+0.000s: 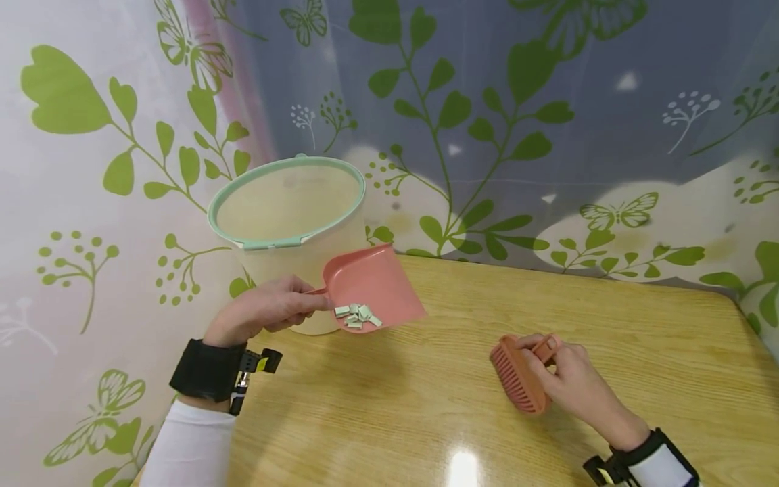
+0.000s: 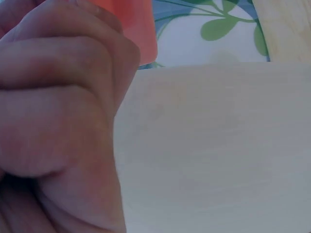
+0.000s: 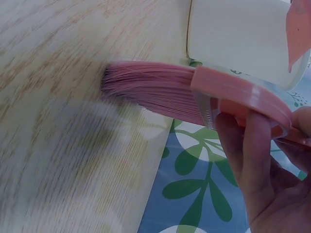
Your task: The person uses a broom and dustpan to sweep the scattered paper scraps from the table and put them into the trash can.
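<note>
My left hand (image 1: 268, 308) grips the short handle of a pink dustpan (image 1: 380, 284), held up in front of a pale bin. Several small whitish-green pieces (image 1: 356, 315) lie in the pan close to the handle end. In the left wrist view, the curled fingers (image 2: 63, 63) cover the handle and only a corner of the dustpan (image 2: 138, 29) shows. My right hand (image 1: 575, 382) holds a pink hand brush (image 1: 517, 375) by its handle over the table's right half. The right wrist view shows its long bristles (image 3: 155, 90) pointing toward the tabletop.
The pale bin with a mint-green rim (image 1: 268, 243) stands on the table's back left, right behind the dustpan. Light wood-grain tabletop (image 1: 462, 325) stretches to the right. A leaf-and-butterfly patterned curtain (image 1: 475, 149) hangs along the back and left.
</note>
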Demonstrator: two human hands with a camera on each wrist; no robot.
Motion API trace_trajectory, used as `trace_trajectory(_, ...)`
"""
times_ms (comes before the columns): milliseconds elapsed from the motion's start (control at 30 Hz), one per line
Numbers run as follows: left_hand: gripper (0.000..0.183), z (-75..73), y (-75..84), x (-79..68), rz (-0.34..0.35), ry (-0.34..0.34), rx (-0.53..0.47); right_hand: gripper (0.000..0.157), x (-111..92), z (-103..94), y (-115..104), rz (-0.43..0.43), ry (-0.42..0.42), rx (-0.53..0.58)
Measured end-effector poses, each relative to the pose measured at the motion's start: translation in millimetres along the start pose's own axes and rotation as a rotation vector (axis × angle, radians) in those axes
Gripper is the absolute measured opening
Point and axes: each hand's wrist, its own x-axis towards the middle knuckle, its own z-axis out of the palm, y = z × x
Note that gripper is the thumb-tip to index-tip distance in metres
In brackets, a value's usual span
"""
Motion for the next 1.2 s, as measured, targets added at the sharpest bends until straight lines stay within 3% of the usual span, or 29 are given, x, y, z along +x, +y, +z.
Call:
trace_trajectory(367, 0.053, -12.4, 18.9, -6.4, 0.007, -0.006, 0.054, 0.024, 1.7, 2.3, 0.2, -0.006, 0.002, -0.003)
trace_trajectory(567, 0.058, -19.7, 26.3, -10.2, -0.010, 0.020, 0.043, 0.025, 1.5, 2.3, 0.5, 0.012, -0.002, 0.017)
trace_trajectory(833, 0.058, -27.8, 36.9, -13.9, -0.005, 0.025, 0.037, 0.026, 1.3, 2.7, 2.4, -0.028, 0.018, 0.045)
trace_trajectory(1200, 0.058, -43.9, 56.3, -20.5, -0.006, 0.044, 0.035, 0.027, 0.8, 1.6, 4.5, 0.008, 0.003, 0.066)
